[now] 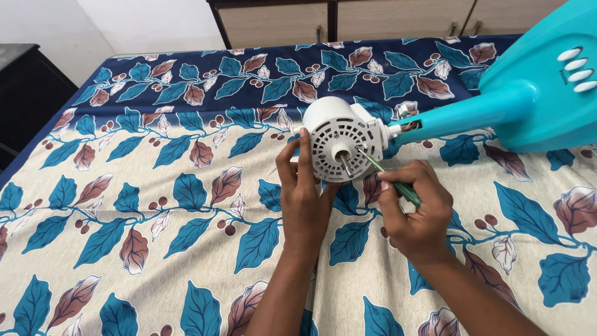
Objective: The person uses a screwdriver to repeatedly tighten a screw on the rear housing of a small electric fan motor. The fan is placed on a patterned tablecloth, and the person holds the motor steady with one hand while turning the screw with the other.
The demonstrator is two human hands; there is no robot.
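Note:
A white fan motor housing with a vented round face and a metal shaft lies on its side on the bedsheet, joined to a turquoise fan stand. My left hand grips the housing's lower left edge, fingers curled on its rim. My right hand holds a green-handled screwdriver; its thin shank points up-left and its tip touches the housing's face just right of the shaft.
The turquoise stand's base with several white buttons lies at the upper right. A leaf-patterned sheet covers the bed. Wooden drawers stand behind, a dark cabinet at the far left.

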